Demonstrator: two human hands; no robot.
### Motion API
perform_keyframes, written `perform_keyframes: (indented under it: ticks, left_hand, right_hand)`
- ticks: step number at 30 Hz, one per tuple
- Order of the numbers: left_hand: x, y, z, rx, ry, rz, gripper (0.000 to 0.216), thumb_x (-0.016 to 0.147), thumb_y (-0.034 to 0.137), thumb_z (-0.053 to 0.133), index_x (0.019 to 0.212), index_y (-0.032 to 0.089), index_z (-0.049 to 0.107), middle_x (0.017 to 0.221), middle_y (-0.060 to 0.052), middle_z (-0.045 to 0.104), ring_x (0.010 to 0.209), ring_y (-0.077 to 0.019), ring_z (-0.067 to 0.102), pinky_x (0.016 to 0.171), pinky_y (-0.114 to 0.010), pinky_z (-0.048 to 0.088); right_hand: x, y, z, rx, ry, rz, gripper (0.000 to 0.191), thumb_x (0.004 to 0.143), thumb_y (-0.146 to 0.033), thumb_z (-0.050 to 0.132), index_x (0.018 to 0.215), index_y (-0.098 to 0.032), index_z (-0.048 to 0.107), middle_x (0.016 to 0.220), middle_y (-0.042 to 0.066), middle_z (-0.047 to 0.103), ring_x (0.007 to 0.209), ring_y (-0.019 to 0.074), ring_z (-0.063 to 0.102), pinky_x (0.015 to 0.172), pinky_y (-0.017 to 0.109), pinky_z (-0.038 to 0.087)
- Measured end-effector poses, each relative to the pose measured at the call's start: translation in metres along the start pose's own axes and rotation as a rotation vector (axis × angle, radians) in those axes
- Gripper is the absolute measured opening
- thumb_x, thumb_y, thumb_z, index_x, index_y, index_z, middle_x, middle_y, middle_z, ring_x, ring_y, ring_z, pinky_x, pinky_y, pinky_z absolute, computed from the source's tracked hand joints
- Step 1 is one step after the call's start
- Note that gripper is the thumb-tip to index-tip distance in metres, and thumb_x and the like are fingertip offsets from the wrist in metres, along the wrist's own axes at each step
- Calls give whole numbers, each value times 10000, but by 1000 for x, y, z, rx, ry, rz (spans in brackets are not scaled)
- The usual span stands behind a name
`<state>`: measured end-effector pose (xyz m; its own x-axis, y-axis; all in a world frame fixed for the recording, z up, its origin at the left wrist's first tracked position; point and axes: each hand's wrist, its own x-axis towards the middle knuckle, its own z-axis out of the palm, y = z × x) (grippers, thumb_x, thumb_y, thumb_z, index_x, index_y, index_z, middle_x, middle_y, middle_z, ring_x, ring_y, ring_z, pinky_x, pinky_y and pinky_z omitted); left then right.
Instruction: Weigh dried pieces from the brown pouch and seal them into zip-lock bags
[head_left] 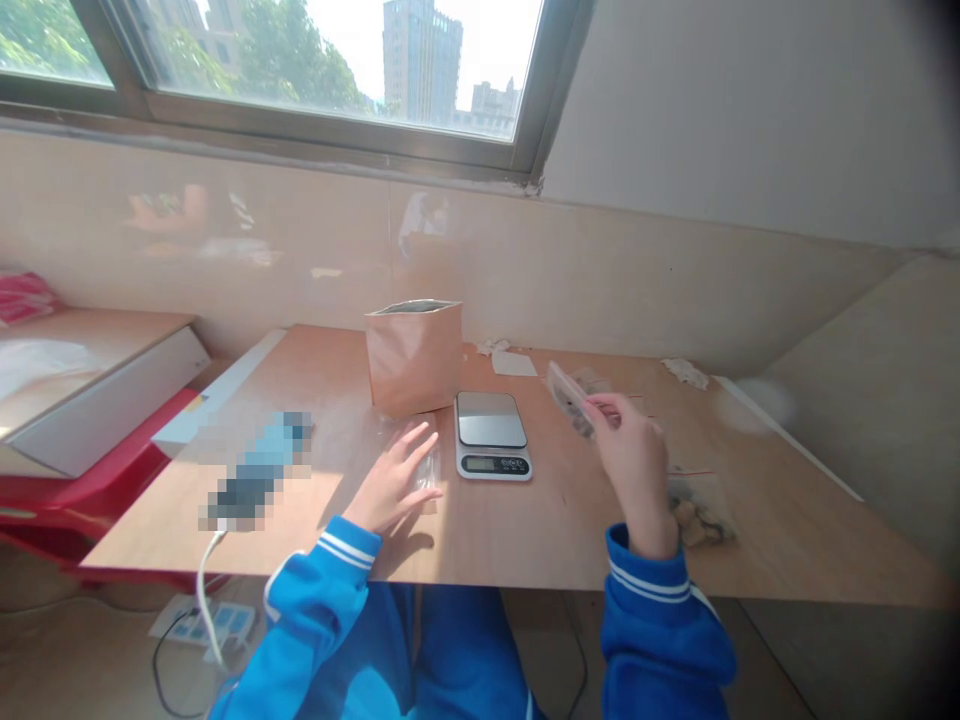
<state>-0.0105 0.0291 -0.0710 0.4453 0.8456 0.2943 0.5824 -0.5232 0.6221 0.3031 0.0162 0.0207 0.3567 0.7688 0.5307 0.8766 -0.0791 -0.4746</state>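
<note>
My right hand [631, 455] is raised over the table, thumb and fingers pinching the edge of a small clear plastic bag [570, 400] with greyish bits inside; I cannot make out what they are. Fingers spread, my left hand [394, 482] rests over a clear plastic wrapper [429, 470] on the table. Between my hands lies a white digital kitchen scale [491, 420] with a bare metal plate. Behind the left hand stands a brown paper pouch [415, 358], upright with its top open. Another clear bag [703, 520] with brownish pieces lies beside my right wrist.
A blurred-out device, seemingly a phone [259, 470], lies at left with a white cable [202, 590] running over the table edge to a power strip [225, 625]. White paper scraps [514, 363] lie near the wall. A red stool [97, 510] stands at left.
</note>
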Motion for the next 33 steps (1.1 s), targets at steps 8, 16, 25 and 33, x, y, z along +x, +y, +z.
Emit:
perform_keyframes:
  ticks: [8, 16, 25, 33]
  left_hand:
    - [-20, 90, 12, -856, 215, -326, 325, 926, 463, 431, 983, 176, 574, 899, -54, 645, 825, -169, 615, 796, -290, 487]
    - [-25, 74, -4, -772, 404, -402, 325, 915, 452, 458, 1040, 175, 571, 992, -67, 657, 975, -201, 606, 851, -292, 454]
    - [-20, 74, -14, -502, 370, -306, 279, 928, 368, 420, 849, 188, 618, 868, -69, 646, 850, -203, 608, 802, -312, 460]
    - [-26, 72, -27, -360, 265, -173, 239, 902, 326, 447, 763, 216, 608, 741, -48, 610, 720, -187, 569, 693, -289, 438]
  right_hand:
    - [-100, -121, 31, 786, -313, 221, 202, 827, -395, 619, 836, -206, 689, 796, 46, 714, 729, 196, 664, 639, 276, 511]
    - [-109, -137, 36, 839, -457, -87, 177, 896, -326, 564, 866, -248, 720, 891, 35, 664, 842, 172, 634, 730, 264, 511]
    - [-112, -132, 47, 779, -339, -62, 122, 838, -324, 634, 791, -228, 693, 806, 38, 692, 711, 180, 639, 660, 296, 528]
    - [-109, -114, 54, 810, -221, 192, 145, 748, -340, 665, 716, -198, 669, 704, 44, 711, 629, 186, 651, 585, 293, 534]
